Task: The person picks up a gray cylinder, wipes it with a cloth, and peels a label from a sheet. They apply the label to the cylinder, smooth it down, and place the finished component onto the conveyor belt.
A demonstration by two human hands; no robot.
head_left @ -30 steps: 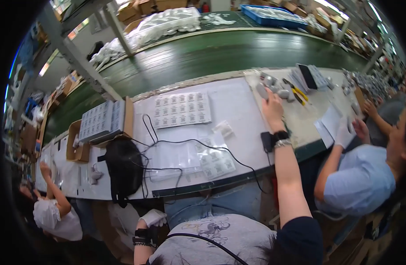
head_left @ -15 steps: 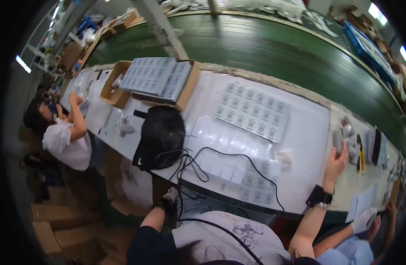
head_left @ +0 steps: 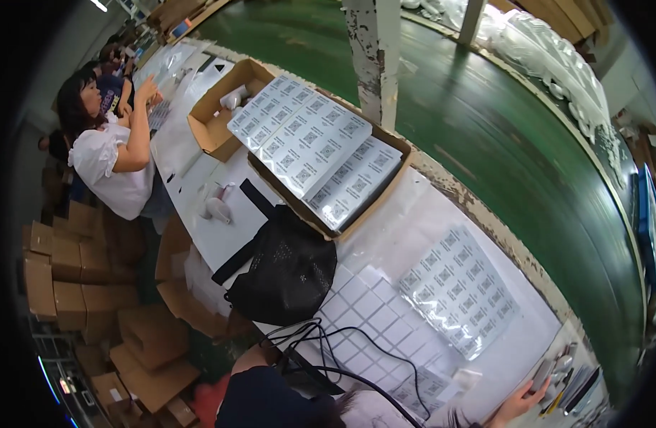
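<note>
My right hand [head_left: 517,403] is at the lower right edge of the table, its fingers closed around a small grey rounded object [head_left: 542,374]; its exact kind is unclear. Beside it lie several slim dark and light tools [head_left: 579,389]. My left hand is out of sight; only a dark sleeve [head_left: 260,396] and a bit of forearm show, behind black cables. A sheet of square code labels [head_left: 460,289] lies in front of me. Left of it is a sheet of blank white labels [head_left: 367,314], partly under the cable. A smaller piece of label sheet [head_left: 421,391] lies near the front edge.
A black mesh bag [head_left: 285,267] with a strap sits left on the table. Behind it, a cardboard box [head_left: 406,153] holds stacked label sheets [head_left: 306,135]. A painted post [head_left: 371,64] stands before the green conveyor [head_left: 478,121]. A co-worker [head_left: 110,160] sits far left; cartons [head_left: 153,335] fill the floor.
The view has swung left, so the box, bag and co-worker look larger and nearer the middle. My right hand stays by the grey object. My left hand has gone out of sight.
</note>
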